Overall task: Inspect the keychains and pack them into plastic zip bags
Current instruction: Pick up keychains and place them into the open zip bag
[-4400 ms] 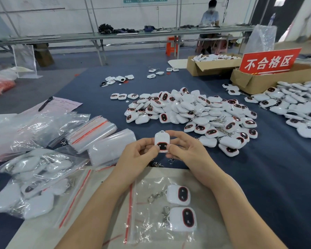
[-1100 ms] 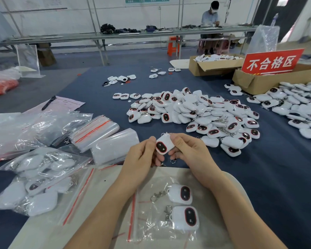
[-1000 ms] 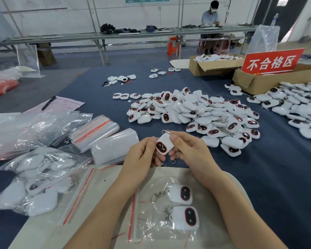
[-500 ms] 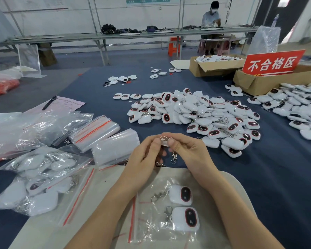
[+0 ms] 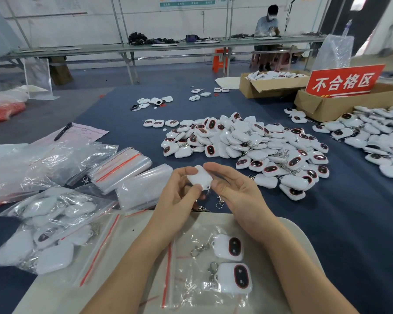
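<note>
Since the frame half a second back, the keychain (image 5: 199,177) has been turned over: its plain white back is now facing me, whereas a second ago the dark, red-rimmed face was showing. Both hands are working together on it, raised just above the table (image 5: 349,223). My left hand (image 5: 176,198) is pinching the left side of the keychain with thumb and fingertips. My right hand (image 5: 235,191) is gripping the right edge, forefinger on the top corner and thumb at the lower corner. A metal clasp (image 5: 219,203) is hanging below the keychain, between the two palms.

Nearer to me than the hands, a zip bag (image 5: 186,288) is lying on a beige mat (image 5: 300,241), red seal strip to the left. Two packed keychains (image 5: 228,247) are sitting inside it, dark faces up, one behind the other.

Beyond the hands and to their right, a pile of keychains (image 5: 247,143) is spreading across the table. Just left of the hands, stacks of empty bags (image 5: 120,164) are lying side by side. Further left and nearer, a filled bag (image 5: 48,225) is resting on the table. Far beyond the right hand, a cardboard box (image 5: 327,105) is carrying a red sign (image 5: 343,81).
</note>
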The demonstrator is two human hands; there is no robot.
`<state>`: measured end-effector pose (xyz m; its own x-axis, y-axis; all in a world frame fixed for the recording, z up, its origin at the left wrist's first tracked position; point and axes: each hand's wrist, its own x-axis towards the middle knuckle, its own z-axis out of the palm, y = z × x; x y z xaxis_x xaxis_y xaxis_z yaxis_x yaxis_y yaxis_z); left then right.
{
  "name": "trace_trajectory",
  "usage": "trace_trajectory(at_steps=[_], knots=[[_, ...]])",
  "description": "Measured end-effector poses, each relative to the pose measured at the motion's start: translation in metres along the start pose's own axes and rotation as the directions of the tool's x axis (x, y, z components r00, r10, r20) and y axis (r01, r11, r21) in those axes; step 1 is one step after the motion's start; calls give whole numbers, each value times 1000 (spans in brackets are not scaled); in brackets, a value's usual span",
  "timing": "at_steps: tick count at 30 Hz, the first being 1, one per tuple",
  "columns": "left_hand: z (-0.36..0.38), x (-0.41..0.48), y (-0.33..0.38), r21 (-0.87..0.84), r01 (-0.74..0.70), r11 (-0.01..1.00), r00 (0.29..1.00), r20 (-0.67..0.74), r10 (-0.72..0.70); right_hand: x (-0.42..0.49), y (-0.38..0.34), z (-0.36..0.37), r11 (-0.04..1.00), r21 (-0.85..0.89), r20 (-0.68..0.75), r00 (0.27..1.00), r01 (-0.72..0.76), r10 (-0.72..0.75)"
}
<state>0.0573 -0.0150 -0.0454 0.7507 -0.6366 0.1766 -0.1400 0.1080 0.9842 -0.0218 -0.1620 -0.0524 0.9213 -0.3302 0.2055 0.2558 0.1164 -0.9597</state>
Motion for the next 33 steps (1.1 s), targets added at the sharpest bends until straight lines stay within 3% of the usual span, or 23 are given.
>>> trace_trajectory(at_steps=[12, 16, 23, 27, 31, 33], knots=[[-2, 2, 1, -29, -61, 998, 997, -44, 59, 1, 5, 1, 995, -62, -4, 997, -78, 78], [0, 2, -2, -27, -79, 997, 994, -82, 76, 1, 5, 2, 990, 8, -20, 990, -141, 142], [1, 2, -6, 182, -147, 972, 979, -110, 169, 3, 1, 0, 959, 179, -33, 973, -218, 228], [1, 0, -3, 249, -179, 952, 976, -78, 204, 1, 2, 0, 981, 86, -11, 984, -174, 176], [3, 1, -1, 61, -57, 997, 991, -118, 64, 1, 2, -3, 993, 76, -59, 994, -90, 95], [3, 1, 0, 58, -30, 998, 995, -98, 36, 2, 2, -4, 994, 85, -102, 992, -65, 74]])
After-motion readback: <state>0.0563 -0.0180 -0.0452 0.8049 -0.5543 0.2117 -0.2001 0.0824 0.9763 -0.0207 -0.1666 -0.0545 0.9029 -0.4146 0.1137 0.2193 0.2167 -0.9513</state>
